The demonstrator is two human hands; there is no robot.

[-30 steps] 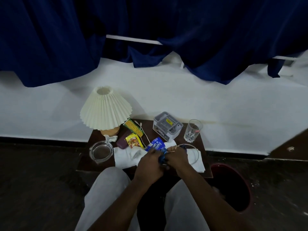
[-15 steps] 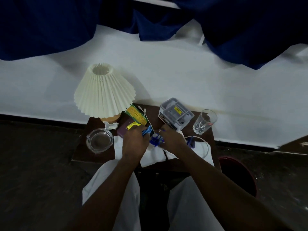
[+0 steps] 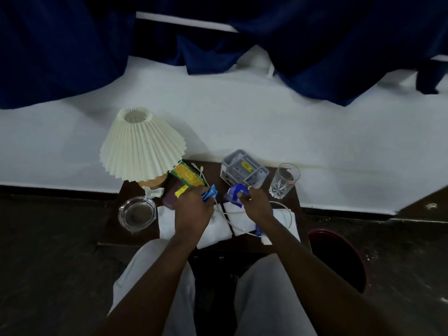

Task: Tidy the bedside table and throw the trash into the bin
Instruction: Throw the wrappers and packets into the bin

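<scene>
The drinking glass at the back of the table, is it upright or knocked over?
Upright: the glass stands on its base on the bedside table, rim upward, beside the grey organiser.

Cork lamp base (image 3: 152, 181) mostly hidden under cream pleated shade (image 3: 141, 146). Left hand (image 3: 194, 207) covers most of small yellow sachet (image 3: 181, 191) and dark purple pouch (image 3: 169, 200). Crumpled blue wrapper (image 3: 234, 194) pinched by right hand (image 3: 255, 202), blue scrap (image 3: 209, 193) in left fingers (image 3: 198, 190): one wrapper or two, cannot tell; print unreadable. Thin white cable (image 3: 283, 205) vanishes under right wrist. Dark red bin (image 3: 339, 258): left rim behind forearm. Both arms cut by bottom edge.
</scene>
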